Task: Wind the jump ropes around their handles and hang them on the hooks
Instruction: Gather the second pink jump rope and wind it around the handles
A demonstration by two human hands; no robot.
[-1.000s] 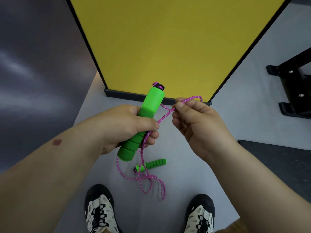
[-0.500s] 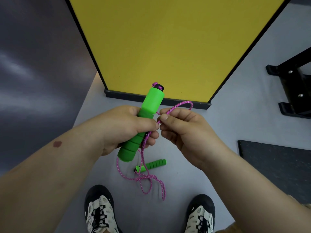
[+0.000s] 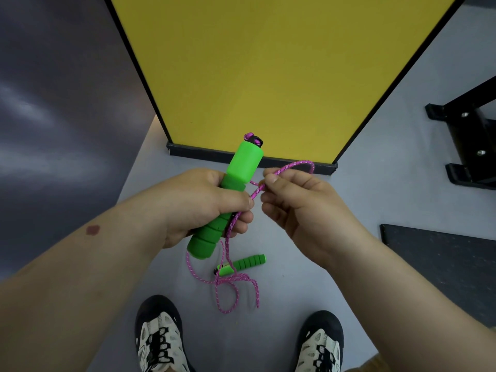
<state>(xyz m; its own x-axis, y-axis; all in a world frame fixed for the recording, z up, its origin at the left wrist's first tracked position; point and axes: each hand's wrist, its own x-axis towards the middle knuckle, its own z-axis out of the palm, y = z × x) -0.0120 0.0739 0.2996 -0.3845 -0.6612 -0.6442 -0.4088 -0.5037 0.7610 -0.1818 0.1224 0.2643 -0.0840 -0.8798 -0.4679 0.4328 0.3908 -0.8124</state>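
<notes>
- Jump rope (image 3: 225,267): a thin pink cord flecked with white, with two bright green handles, each smooth at the cord end and ribbed along the grip.
- Held handle (image 3: 234,189) is tilted, its long axis running from lower left to upper right; the black cap with the cord end points up toward the yellow panel (image 3: 268,76).
- Left hand (image 3: 204,205) is wrapped round that handle's ribbed part, thumb pressing the cord against it.
- Right hand (image 3: 300,208) pinches the cord between thumb and forefinger just beside the handle; a loop arcs over its knuckles.
- Second handle (image 3: 243,264) lies on the grey floor (image 3: 349,200), long axis roughly left to right, between the hands and the shoes (image 3: 161,342), with slack cord looped beside it.
</notes>
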